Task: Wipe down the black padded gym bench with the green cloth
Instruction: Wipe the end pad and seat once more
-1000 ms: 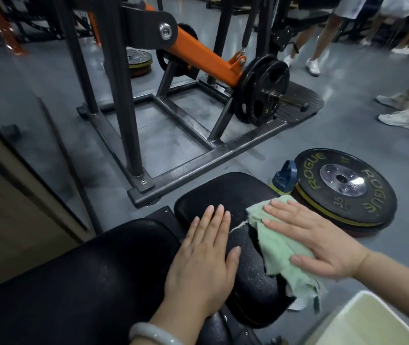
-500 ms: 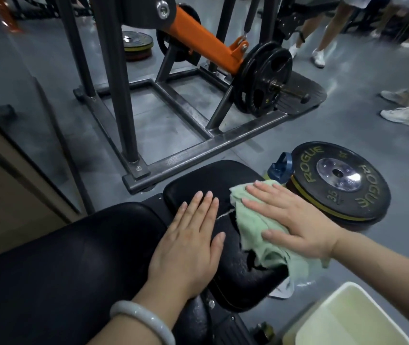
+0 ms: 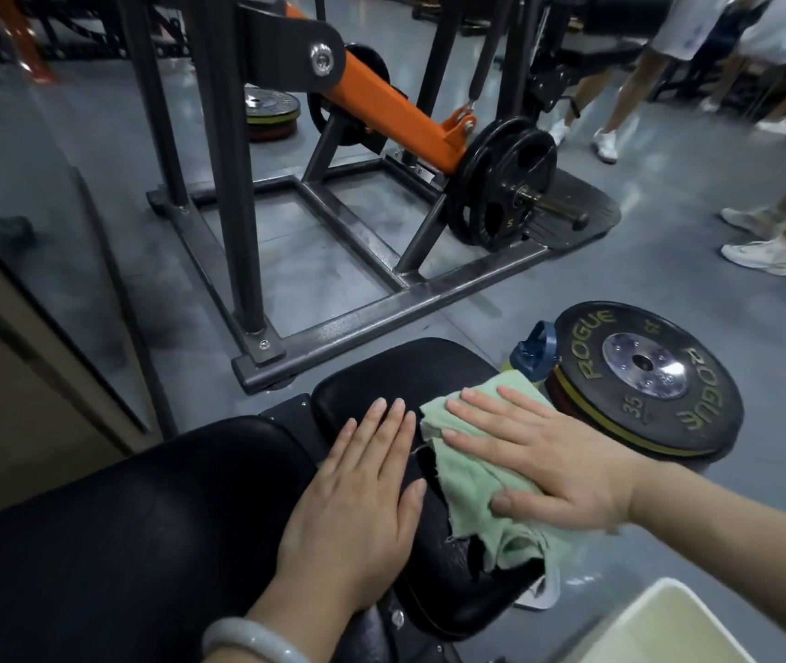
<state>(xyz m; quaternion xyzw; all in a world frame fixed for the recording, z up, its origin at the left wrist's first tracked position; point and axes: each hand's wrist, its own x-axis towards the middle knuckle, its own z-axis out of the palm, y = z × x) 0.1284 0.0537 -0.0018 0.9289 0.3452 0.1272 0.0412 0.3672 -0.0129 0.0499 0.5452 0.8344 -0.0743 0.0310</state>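
My right hand presses flat, fingers straight, on the soft crumpled green cloth, which lies on the small black padded bench cushion. My left hand rests open beside it. The cloth seems light and limp, so I think a flat palm guides it best.

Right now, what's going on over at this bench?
A person is wiping the black bench with a green cloth. The right hand presses flat on the cloth at the right side of the small pad, with part of the cloth hanging over the pad's edge. The left hand rests flat on the pad beside it, holding nothing. A weight plate lies on the floor just past the cloth.
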